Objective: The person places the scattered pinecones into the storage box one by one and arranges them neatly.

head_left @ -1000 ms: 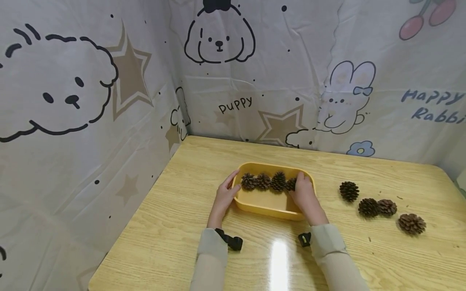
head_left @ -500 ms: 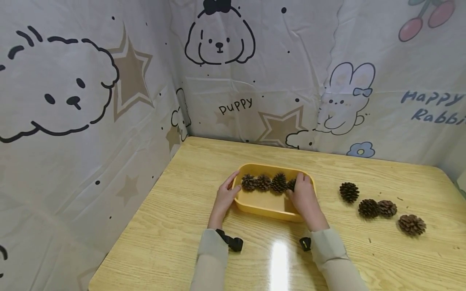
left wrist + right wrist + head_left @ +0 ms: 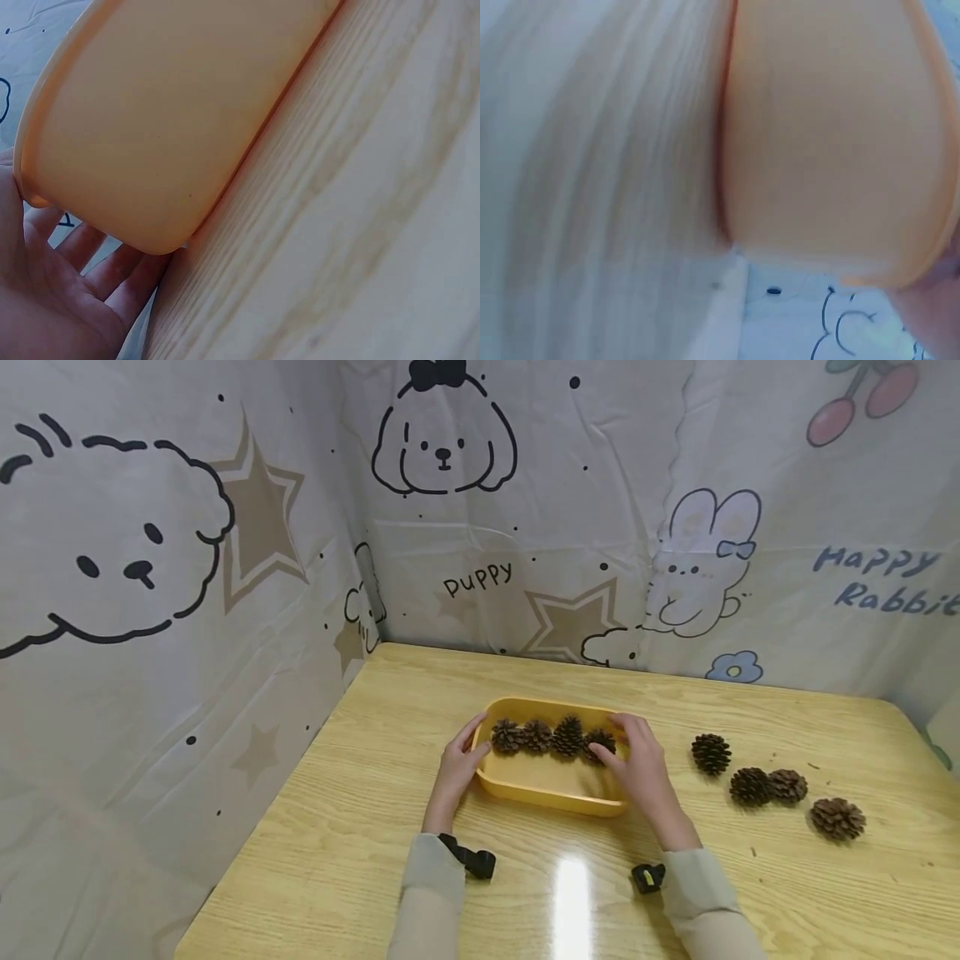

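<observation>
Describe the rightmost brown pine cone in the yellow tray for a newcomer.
Find the pale wooden table, then the yellow, round-cornered plastic tray. Inside, four brown, scaly pine cones form a row. The rightmost cone alone is partly covered by the right hand.

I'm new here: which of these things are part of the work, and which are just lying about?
In use:
yellow tray, held by the left hand
row of pine cones inside it
right hand, at its other end

Apparently just lying about:
four loose pine cones on the table, possibly wanted too
small scraps near them
</observation>
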{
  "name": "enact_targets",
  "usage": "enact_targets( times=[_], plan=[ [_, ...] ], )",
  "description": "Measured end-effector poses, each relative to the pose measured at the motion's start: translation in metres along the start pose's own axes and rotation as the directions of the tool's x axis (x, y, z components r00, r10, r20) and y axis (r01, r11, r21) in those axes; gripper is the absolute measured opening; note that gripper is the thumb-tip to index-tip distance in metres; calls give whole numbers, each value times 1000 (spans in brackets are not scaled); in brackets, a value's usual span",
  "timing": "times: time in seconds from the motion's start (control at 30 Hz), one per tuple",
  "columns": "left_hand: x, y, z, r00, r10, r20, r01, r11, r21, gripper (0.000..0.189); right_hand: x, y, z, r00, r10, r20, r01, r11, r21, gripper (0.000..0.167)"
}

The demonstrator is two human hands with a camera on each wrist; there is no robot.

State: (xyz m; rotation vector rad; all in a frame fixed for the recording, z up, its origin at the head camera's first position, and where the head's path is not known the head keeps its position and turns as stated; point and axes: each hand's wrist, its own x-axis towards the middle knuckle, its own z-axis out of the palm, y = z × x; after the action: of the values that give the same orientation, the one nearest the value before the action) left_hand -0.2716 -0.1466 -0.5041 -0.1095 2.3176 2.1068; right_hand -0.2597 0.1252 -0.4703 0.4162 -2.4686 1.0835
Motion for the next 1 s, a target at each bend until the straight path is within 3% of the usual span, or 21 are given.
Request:
enact_targets(
  times=[0.13, 0.43, 0.73, 0.9, 1.0],
  plan=[
    [0, 0, 0, 1000, -14, 5, 14, 1000, -7, 54, -3, 7, -6, 997, -37, -67, 42, 996, 82, 52],
    [-1, 5, -2, 999, -20, 31, 21, 999, -30, 54, -7, 18, -21, 989, 36, -143, -11, 985, 170, 53],
    [-24, 37, -2, 999, -5, 33, 6, 1000, -24, 54, -17, 30, -42, 979, 92, -181, -71, 991, 116, 52],
    [-23, 36, -3, 999, -2, 43, 3, 1000, -22, 54, -24, 38, -56, 973, 151, -174, -141, 988, 68, 50],
    [-15, 25, -3, 999, -1, 52, 2, 999, -33, 54, -29, 41, -64, 967, 175, -187, -170, 984, 46, 49]
  ],
)
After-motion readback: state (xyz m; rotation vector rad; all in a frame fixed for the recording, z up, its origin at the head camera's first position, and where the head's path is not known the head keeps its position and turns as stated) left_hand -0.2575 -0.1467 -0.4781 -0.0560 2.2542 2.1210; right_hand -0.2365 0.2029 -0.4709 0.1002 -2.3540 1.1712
